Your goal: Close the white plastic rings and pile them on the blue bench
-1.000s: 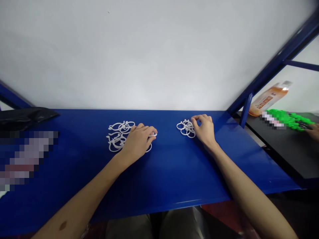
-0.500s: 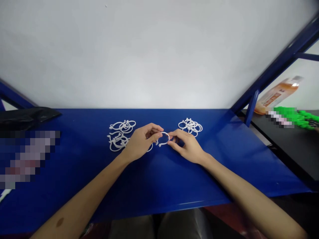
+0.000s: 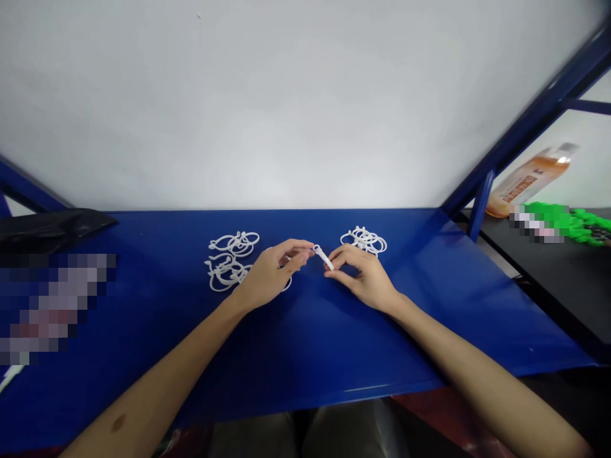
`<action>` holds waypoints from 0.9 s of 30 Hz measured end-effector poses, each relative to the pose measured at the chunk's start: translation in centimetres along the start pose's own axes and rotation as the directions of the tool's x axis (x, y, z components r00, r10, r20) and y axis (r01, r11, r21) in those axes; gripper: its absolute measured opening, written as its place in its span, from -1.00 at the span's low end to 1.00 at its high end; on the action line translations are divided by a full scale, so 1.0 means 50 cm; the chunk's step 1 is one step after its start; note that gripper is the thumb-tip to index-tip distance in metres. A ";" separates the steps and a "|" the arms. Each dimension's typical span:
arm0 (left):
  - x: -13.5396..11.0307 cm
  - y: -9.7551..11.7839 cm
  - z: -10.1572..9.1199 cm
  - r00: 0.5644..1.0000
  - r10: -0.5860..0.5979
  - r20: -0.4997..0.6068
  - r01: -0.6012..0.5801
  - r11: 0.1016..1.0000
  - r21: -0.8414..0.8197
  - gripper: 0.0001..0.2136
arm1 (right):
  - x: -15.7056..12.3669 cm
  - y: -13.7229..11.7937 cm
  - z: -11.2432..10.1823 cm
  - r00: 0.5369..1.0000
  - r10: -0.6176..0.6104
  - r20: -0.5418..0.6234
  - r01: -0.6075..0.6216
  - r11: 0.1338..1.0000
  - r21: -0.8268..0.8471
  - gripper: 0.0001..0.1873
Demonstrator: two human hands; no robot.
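Observation:
My left hand [image 3: 270, 275] and my right hand [image 3: 361, 278] meet at the middle of the blue shelf [image 3: 305, 337], both pinching one white plastic ring [image 3: 323, 256] that is turned nearly edge-on between the fingertips. A loose pile of several white rings [image 3: 230, 261] lies just left of my left hand. A smaller pile of white rings [image 3: 365, 240] lies behind my right hand, near the wall.
A black bag [image 3: 48, 226] lies at the shelf's far left. Blue frame posts [image 3: 520, 127] rise on the right. Beyond them, on a dark surface [image 3: 558, 273], lie an orange bottle [image 3: 529, 178] and green parts [image 3: 573, 224].
One second ago each hand rested on its own pile. Both then came together at the centre with one ring, which has since turned from flat-on to nearly edge-on.

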State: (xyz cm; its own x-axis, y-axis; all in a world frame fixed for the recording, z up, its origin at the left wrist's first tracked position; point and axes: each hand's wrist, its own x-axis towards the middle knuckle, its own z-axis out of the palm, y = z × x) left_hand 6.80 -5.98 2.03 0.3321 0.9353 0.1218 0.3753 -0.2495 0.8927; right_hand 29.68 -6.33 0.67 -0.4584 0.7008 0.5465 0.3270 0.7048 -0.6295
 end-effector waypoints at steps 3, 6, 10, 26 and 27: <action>-0.001 0.005 0.004 0.999 -0.016 0.051 0.019 0.998 -0.056 -0.70 | 0.001 -0.004 0.002 0.999 -0.015 0.050 0.014 1.000 0.024 -0.98; -0.002 0.011 0.010 0.998 -0.009 0.060 0.012 0.999 -0.046 -0.73 | 0.000 -0.003 0.005 0.994 -0.027 0.104 0.024 0.999 0.028 -0.96; -0.003 0.011 0.014 1.000 -0.013 0.006 0.013 1.000 -0.007 -0.81 | -0.008 -0.004 0.007 0.992 0.006 0.125 -0.004 1.000 -0.014 -0.79; -0.008 -0.011 0.022 0.853 0.520 -0.049 -0.433 0.755 0.493 -0.79 | -0.012 -0.006 0.022 0.984 0.171 -0.046 -0.173 0.984 -0.042 -0.81; -0.008 -0.015 0.024 0.821 0.570 -0.026 -0.465 0.696 0.548 -0.77 | -0.013 -0.007 0.023 0.985 0.174 -0.006 -0.174 0.984 -0.028 -0.80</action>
State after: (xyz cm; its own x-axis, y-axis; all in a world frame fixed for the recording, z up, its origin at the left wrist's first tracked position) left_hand 7.40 -6.47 0.78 0.4638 0.6328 0.6201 0.5808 -0.7457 0.3266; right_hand 28.88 -7.14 -0.10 -0.3899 0.8133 0.4319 0.4250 0.5750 -0.6991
